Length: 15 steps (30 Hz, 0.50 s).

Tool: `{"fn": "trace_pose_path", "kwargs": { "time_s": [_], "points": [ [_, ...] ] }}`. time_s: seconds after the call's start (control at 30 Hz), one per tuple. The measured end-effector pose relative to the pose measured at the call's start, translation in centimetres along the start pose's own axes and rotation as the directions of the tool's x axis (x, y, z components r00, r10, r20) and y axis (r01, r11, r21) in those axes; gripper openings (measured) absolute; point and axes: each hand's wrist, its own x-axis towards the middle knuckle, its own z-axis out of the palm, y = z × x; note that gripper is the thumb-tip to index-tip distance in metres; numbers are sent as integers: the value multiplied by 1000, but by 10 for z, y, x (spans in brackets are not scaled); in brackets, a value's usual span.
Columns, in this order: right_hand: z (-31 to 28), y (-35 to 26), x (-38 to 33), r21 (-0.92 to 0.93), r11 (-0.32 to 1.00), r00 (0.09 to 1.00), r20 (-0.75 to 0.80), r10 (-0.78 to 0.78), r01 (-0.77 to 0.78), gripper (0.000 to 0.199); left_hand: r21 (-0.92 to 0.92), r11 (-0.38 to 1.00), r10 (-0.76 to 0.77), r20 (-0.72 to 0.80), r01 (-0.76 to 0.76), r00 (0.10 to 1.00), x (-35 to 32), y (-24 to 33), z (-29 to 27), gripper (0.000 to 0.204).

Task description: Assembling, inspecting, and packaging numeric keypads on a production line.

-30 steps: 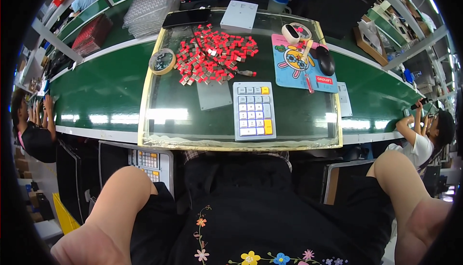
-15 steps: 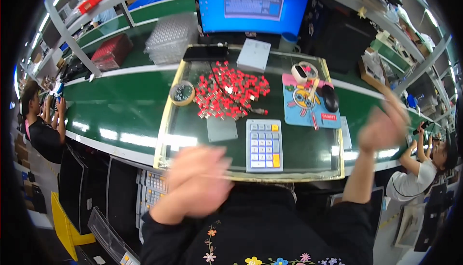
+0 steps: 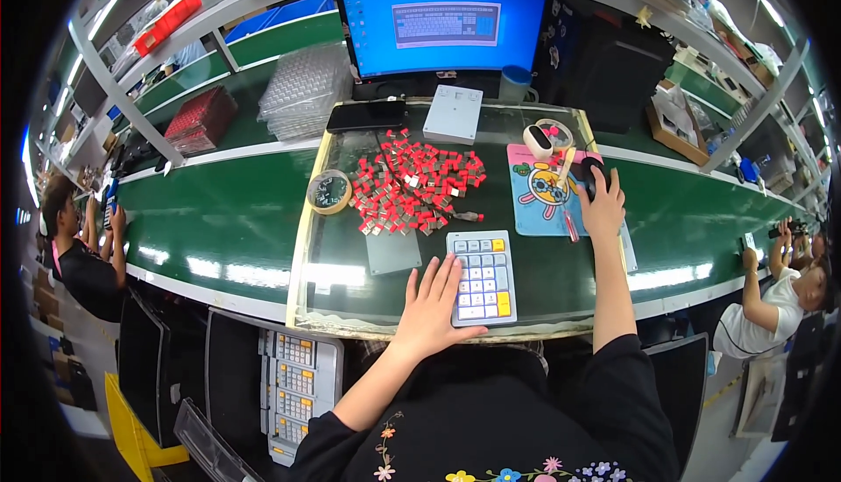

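Note:
A pale grey number keypad (image 3: 483, 276) with a few yellow keys lies near the front edge of the glass-topped board. My left hand (image 3: 433, 310) rests against its left side, fingers stretched, the thumb along the near edge. On the right, my right hand (image 3: 604, 208) is curved over a black computer mouse (image 3: 591, 177), which is partly hidden under the fingers. The mouse sits on a blue and pink cartoon mouse pad (image 3: 529, 210). Behind the keypad is a heap of small metal USB plugs with red parts (image 3: 412, 182). A flat grey plate (image 3: 393, 253) lies between heap and left hand.
A monitor (image 3: 438, 54) at the back shows a keyboard picture. Around the board are a tape roll (image 3: 344, 197), a black phone (image 3: 366, 116), a pale box (image 3: 453, 114) and a mug (image 3: 515, 85). More keypads (image 3: 296, 379) stand in a tray at lower left. People work at both sides.
My left hand has come down to the keypad's left side. My right hand has moved inward from the right onto the mouse. The monitor's keyboard picture looks larger in its window.

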Motion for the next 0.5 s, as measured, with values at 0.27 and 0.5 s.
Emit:
{"fn": "trace_pose_path", "kwargs": {
  "time_s": [0.27,0.5],
  "points": [
    [-81,-109,-87,544,803,845,287,-452,245,58,5,999,-51,-2,51,999,-5,-3,3,106],
    [-139,-111,-156,138,748,681,332,-653,650,59,-30,999,-37,-11,37,999,-3,-2,4,106]
  ]
}}
